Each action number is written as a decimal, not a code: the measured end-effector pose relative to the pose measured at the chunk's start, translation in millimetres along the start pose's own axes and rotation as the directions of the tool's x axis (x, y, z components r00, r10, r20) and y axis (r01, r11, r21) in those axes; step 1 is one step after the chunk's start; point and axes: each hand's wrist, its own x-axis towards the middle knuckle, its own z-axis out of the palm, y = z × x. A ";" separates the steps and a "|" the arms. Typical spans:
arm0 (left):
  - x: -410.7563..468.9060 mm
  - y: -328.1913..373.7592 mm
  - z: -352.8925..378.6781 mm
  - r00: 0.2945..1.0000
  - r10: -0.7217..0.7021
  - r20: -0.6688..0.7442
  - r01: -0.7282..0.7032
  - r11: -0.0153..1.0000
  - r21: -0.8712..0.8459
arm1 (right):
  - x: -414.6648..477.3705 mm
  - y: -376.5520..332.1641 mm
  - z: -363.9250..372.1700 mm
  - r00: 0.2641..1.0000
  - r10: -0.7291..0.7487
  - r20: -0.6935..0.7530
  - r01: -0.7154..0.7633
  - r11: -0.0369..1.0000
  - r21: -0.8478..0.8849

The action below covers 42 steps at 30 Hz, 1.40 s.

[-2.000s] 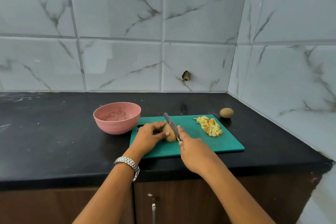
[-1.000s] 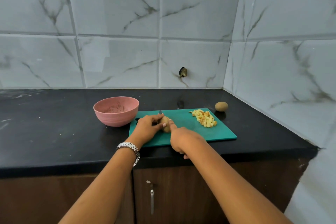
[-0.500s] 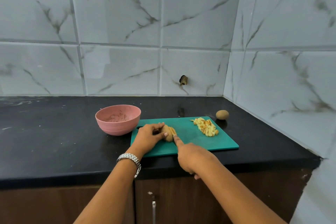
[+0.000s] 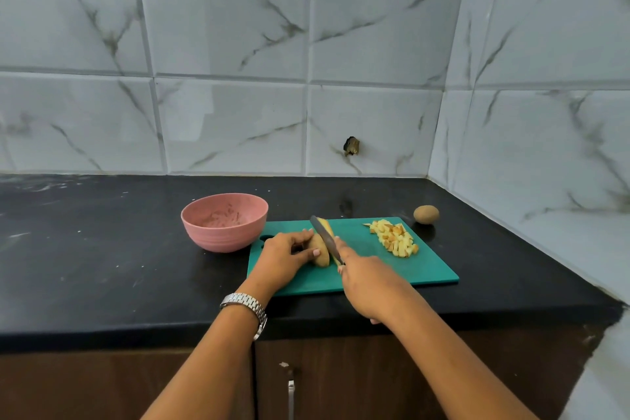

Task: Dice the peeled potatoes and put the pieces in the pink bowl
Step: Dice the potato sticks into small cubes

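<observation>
Your left hand (image 4: 283, 257) pinched a half-sliced tan potato (image 4: 319, 252); right hand (image 4: 368, 286) gripped the grey knife (image 4: 325, 238); beyond your fingers (image 4: 306, 235), yellow dice (image 4: 395, 239) lay unbowled.

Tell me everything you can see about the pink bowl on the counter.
The pink bowl is round and deep, matte, plastic-looking, with faint ridges around its lower outer wall. It stands upright and open on the black countertop, just left of the green cutting board; whether they touch is unclear. Inside, brownish scraps or smears cling to the bottom, too small to identify. The left hand and right hand are both off it.
</observation>
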 end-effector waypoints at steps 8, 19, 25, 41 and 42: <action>-2.1 2.3 -0.6 1.000 0.015 0.009 -0.015 1.000 0.021 | 0.4 -4.9 2.6 1.000 -0.006 -0.021 0.005 1.000 -0.023; 1.4 -1.1 -1.1 0.999 0.021 0.029 -0.023 0.997 0.075 | 15.1 -18.1 6.8 0.997 0.061 0.043 -0.057 0.994 -0.089; 0.1 0.7 -1.1 0.999 0.035 0.015 -0.036 0.997 0.071 | 28.6 -27.4 9.0 0.990 0.097 0.098 -0.092 0.994 -0.060; 2.2 -2.4 -0.5 1.000 0.019 0.008 -0.019 0.998 0.066 | 20.2 -29.9 3.1 0.972 0.121 0.200 -0.101 0.989 -0.107; 1.7 -1.2 -0.7 1.000 0.020 0.007 -0.021 0.997 0.075 | 21.0 -30.0 1.8 0.971 0.123 0.203 -0.102 0.988 -0.113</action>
